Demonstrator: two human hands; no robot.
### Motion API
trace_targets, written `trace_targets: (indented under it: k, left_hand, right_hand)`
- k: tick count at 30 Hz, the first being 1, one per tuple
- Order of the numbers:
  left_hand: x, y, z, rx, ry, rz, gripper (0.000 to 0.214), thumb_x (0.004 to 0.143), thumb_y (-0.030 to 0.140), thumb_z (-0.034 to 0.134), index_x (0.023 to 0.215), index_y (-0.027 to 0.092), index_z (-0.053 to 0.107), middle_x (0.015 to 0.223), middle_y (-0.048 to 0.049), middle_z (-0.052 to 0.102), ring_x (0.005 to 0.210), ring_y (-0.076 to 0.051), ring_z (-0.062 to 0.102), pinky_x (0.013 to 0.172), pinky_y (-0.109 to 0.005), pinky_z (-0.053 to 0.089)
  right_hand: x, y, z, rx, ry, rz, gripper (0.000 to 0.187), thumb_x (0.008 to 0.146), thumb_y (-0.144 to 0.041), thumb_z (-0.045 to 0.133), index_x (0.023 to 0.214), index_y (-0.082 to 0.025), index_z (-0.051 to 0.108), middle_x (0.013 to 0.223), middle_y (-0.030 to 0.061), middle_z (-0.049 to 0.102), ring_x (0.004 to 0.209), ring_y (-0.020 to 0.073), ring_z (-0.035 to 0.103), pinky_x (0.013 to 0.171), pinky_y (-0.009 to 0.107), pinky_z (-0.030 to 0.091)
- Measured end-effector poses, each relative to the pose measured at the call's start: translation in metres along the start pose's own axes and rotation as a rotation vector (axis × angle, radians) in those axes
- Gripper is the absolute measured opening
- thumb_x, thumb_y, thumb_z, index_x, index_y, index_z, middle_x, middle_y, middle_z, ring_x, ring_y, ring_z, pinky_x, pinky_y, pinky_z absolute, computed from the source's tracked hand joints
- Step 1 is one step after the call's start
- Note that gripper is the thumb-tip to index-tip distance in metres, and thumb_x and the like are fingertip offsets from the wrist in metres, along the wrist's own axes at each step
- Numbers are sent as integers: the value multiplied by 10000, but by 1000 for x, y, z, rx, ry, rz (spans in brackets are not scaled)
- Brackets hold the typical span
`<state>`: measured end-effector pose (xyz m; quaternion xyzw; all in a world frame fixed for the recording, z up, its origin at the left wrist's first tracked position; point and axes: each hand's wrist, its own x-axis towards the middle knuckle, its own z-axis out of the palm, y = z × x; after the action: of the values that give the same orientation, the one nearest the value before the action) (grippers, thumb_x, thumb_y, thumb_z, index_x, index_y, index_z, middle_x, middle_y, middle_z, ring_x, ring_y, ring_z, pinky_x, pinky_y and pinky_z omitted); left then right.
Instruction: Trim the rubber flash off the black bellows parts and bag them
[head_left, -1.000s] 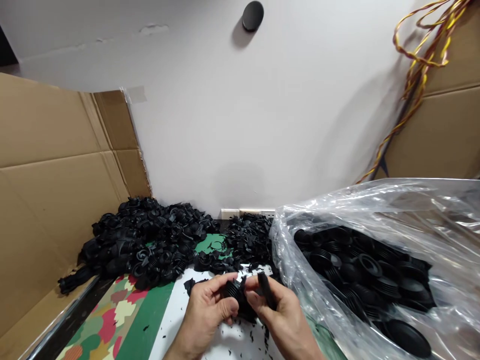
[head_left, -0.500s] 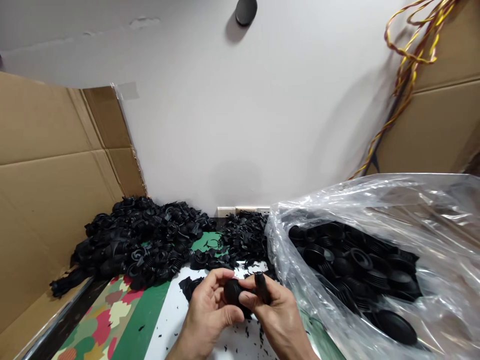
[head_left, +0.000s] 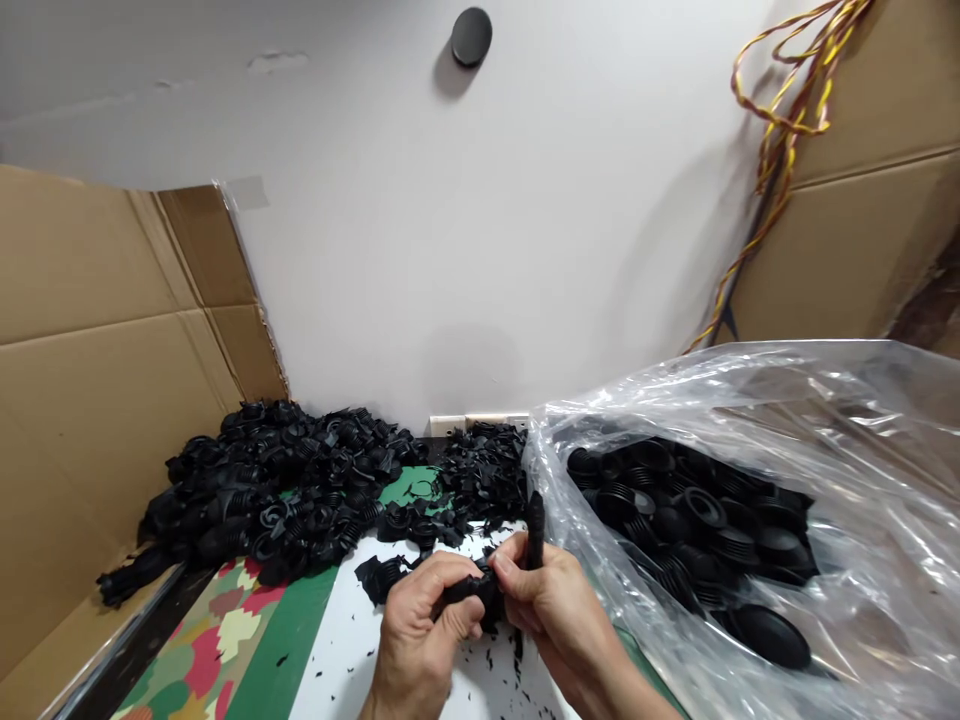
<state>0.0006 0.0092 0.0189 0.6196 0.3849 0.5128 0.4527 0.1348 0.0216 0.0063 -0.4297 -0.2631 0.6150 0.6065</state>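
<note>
1. Black part held over white sheet; left hand, fingers closed round it.
2. Right hand: fingertips pinched at its edge, dark stick-like tool gripped upright.
3. I see clear plastic bag right of sheet.

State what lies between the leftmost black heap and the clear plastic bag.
Head view: a smaller pile of black scraps and a green patch.

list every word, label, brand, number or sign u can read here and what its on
None: no readable text in view.
Cardboard on the left and cardboard on the right: no print seen.
Plastic bag: no label seen.
Wall sockets and the black piece in the left hand: any markings are too small to read.
</note>
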Motion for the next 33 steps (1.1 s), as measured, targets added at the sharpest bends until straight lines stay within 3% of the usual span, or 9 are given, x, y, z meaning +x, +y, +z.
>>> trace_targets:
  k: [4,7,11,14,17,20,25,30,33]
  left_hand:
    - [-1,1,-3,-137,119,5,181,695,349,724,696,169,741,755,-75,649,518,-143,523,461,-240,398]
    - [3,-1,-8,-304,200,-92,305,698,432,711,782,139,728,656,-57,622,477,-105,465,446,-217,355]
    - [11,-7,-14,-578,189,-327,376,703,423,716,964,155,682,608,-24,589,485,-90,453,439,-190,319]
    - [12,-10,-17,-694,161,-399,427,702,389,728,1081,227,618,685,-17,618,485,-86,479,428,-181,302]
    - [11,-10,-16,-702,161,-409,450,664,400,753,1056,227,617,727,-31,644,459,-84,487,401,-176,284]
    - [10,-10,-16,-677,171,-423,417,643,416,763,979,203,639,715,-32,645,445,-85,499,392,-171,283]
    - [7,-14,-13,-574,122,-422,372,660,405,756,941,179,666,584,11,572,418,-73,465,387,-168,264]
    - [6,-19,-10,-422,62,-363,361,615,388,794,871,156,693,515,38,505,427,-60,399,408,-168,282]
    - [12,-18,-20,-387,187,-358,362,621,419,781,849,160,672,493,53,488,412,-50,379,384,-146,250]
  right_hand:
    - [7,-15,-15,64,117,-75,284,471,-274,752,489,-181,484,413,-115,302,362,25,202,388,202,120]
    - [10,-21,-22,83,206,-221,328,519,-392,771,586,-171,539,454,-104,334,390,40,248,399,198,162]
    - [7,-14,-16,-59,159,-239,382,557,-507,735,602,-177,547,457,-99,321,381,52,241,382,202,168]
    - [4,-6,-13,-245,83,-264,276,636,-440,680,597,-187,576,469,-59,415,413,103,369,391,223,263]
    - [4,-3,-15,-432,44,-343,156,667,-322,622,709,-183,679,654,30,642,650,222,590,582,319,449]
    - [4,-2,-14,-576,-13,-402,203,684,-272,587,820,-182,707,838,72,711,833,273,633,764,386,462]
    - [-3,2,-4,-775,-80,-493,164,775,-304,500,706,-190,595,673,41,661,642,210,617,577,285,463]
    - [-8,11,-2,-1165,-130,-717,141,721,-104,439,678,-200,533,653,19,600,507,145,509,475,232,320]
    - [-14,5,-3,-1043,-305,-676,153,752,-154,433,613,-200,476,595,-8,521,500,127,441,479,233,290]
